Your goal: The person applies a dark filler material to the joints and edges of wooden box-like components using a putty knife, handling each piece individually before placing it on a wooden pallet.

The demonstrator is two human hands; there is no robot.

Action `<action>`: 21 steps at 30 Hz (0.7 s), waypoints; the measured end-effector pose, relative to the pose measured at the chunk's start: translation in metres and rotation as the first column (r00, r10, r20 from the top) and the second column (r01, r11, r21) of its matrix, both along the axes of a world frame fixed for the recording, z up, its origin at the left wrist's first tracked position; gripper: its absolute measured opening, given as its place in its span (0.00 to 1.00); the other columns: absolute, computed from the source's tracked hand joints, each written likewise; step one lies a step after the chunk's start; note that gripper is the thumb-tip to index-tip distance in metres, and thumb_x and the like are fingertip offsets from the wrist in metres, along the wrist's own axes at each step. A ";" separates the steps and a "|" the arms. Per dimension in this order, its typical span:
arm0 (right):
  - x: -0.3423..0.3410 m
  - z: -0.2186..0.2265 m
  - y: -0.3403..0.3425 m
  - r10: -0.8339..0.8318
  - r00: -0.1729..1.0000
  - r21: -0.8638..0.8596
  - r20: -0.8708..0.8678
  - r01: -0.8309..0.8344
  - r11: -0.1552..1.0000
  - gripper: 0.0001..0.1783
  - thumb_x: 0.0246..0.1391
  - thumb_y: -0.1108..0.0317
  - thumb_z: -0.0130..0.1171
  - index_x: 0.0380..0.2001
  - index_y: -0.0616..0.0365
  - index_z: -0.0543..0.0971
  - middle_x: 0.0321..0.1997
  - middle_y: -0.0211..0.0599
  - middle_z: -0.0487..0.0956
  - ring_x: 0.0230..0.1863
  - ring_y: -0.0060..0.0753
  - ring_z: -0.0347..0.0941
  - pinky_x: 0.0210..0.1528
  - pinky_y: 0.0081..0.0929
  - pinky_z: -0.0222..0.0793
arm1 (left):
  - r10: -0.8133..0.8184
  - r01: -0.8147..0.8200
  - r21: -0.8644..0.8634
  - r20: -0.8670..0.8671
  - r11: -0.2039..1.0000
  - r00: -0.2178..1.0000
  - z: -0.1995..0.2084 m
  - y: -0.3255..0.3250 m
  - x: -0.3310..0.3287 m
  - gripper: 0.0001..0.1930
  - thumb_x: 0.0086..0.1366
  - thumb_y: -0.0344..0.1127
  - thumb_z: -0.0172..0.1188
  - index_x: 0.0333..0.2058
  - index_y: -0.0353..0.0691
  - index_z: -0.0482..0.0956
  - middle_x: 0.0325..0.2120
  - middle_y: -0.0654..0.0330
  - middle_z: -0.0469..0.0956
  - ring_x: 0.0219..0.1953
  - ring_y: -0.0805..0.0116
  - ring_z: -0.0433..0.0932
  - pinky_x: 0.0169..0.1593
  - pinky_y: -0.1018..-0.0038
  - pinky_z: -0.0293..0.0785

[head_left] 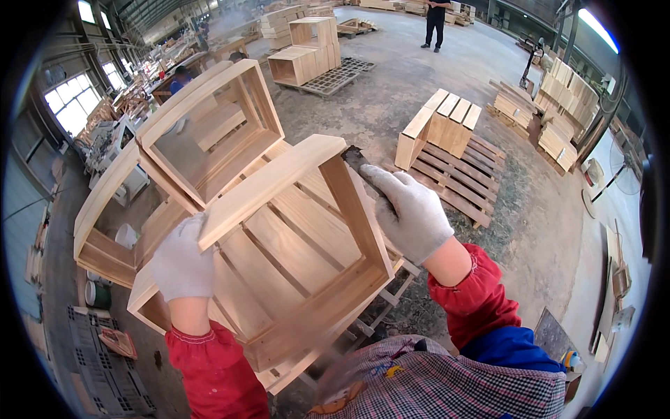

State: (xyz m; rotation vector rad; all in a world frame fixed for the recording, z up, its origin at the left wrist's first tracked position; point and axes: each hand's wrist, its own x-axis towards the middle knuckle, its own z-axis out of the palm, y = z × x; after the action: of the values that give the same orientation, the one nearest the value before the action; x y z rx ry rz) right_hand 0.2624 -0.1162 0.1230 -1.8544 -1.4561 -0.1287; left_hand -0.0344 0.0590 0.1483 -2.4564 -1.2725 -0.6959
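In front of me a pale wooden box frame (276,190) stands tilted on a slatted wooden surface (296,241). My left hand (183,262), in a white glove, closes round the frame's left end; its fingertips are partly hidden. At the opposite side, my gloved right hand (410,209) presses a dark, worn pad (354,158), sandpaper-like, against the frame's outer right side near the top corner. The fingers cover most of this pad. Just beyond my left hand, two similar wooden frames (202,84) lean close together.
A slatted pallet (457,174) at the right carries wooden boxes (441,124). Farther off, more boxes (305,61) sit on a dark pallet (328,78). A person (435,24) stands at the back. Plastic crates (105,363) lie on the floor at lower left.
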 end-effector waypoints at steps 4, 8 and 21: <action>0.006 -0.005 0.004 0.025 1.000 0.032 0.012 -0.026 0.999 0.27 0.58 0.73 0.53 0.62 0.48 0.75 0.38 0.49 0.79 0.36 0.58 0.79 0.40 0.48 0.77 | 0.034 -0.034 -0.006 -0.021 0.999 0.999 -0.002 0.000 -0.002 0.18 0.60 0.35 0.67 0.50 0.50 0.85 0.47 0.59 0.85 0.46 0.55 0.84 0.50 0.62 0.80; 0.008 -0.008 0.005 0.021 1.000 0.014 -0.004 -0.021 1.000 0.27 0.57 0.73 0.53 0.61 0.49 0.75 0.38 0.48 0.79 0.36 0.57 0.79 0.39 0.48 0.77 | 0.035 -0.034 0.035 -0.033 0.999 0.999 -0.004 0.000 -0.004 0.18 0.59 0.35 0.68 0.50 0.51 0.85 0.48 0.60 0.85 0.47 0.56 0.84 0.50 0.63 0.80; 0.009 -0.013 0.006 0.059 0.998 0.091 0.016 -0.060 0.994 0.27 0.56 0.74 0.55 0.60 0.48 0.77 0.37 0.46 0.79 0.34 0.56 0.79 0.37 0.45 0.77 | 0.054 -0.056 -0.050 -0.036 0.997 0.998 0.002 -0.004 0.000 0.21 0.57 0.32 0.67 0.52 0.51 0.84 0.49 0.60 0.84 0.49 0.55 0.83 0.52 0.63 0.79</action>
State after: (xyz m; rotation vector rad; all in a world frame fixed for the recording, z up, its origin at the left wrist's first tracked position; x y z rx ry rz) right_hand 0.2712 -0.1104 0.1103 -1.7379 -1.4887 -0.1752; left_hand -0.0345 0.0551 0.1504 -2.4527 -1.3555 -0.6117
